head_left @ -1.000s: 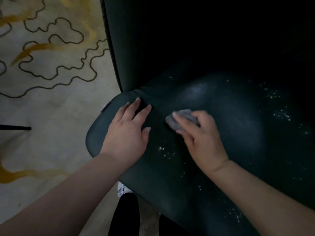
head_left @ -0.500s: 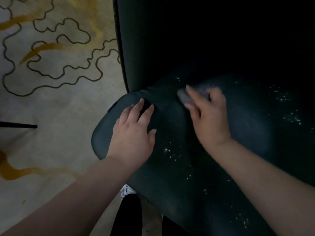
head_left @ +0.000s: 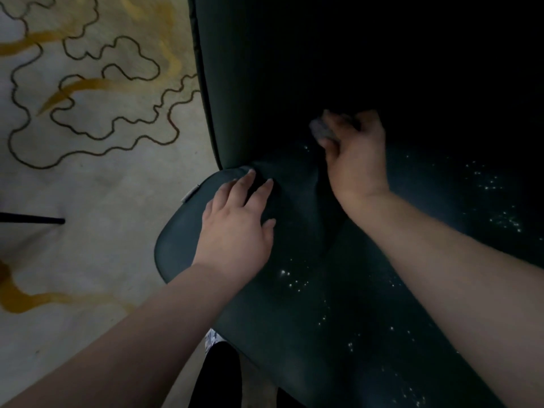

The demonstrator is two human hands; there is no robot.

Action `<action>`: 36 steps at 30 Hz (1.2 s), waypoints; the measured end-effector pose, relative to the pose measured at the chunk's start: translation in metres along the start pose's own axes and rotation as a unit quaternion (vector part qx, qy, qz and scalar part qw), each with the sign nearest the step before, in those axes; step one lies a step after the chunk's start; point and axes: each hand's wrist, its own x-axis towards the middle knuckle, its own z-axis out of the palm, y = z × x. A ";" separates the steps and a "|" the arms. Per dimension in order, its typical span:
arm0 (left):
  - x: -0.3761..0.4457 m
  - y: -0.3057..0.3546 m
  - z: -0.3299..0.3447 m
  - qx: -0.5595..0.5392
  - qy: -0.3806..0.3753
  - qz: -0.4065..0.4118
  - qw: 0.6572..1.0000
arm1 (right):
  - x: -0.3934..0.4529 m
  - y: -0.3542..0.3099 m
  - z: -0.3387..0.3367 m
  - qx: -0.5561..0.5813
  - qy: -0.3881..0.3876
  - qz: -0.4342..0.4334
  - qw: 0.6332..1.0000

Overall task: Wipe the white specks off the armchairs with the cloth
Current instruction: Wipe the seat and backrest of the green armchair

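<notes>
Patterned carpet [head_left: 97, 201] lies at left. Left hand [head_left: 235, 228] rests flat, fingers straight, on the dark armchair [head_left: 294, 319] seat's left edge. White specks [head_left: 294, 279] are scattered mid-seat. Right hand [head_left: 357, 160], blurred, grips the grey cloth [head_left: 319, 129] at the seat's back crease.

Grey cloth [head_left: 322, 131] bunched at dark armchair [head_left: 294, 290] seat's back; white specks [head_left: 294, 279] scattered.

Pale patterned carpet [head_left: 97, 201], thin black rod [head_left: 32, 220], patterned shoe [head_left: 212, 338]
</notes>
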 end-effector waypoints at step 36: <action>-0.067 -0.032 0.023 0.061 0.031 0.073 0.995 | -0.187 -0.016 -0.040 -0.075 -0.074 -0.049 0.993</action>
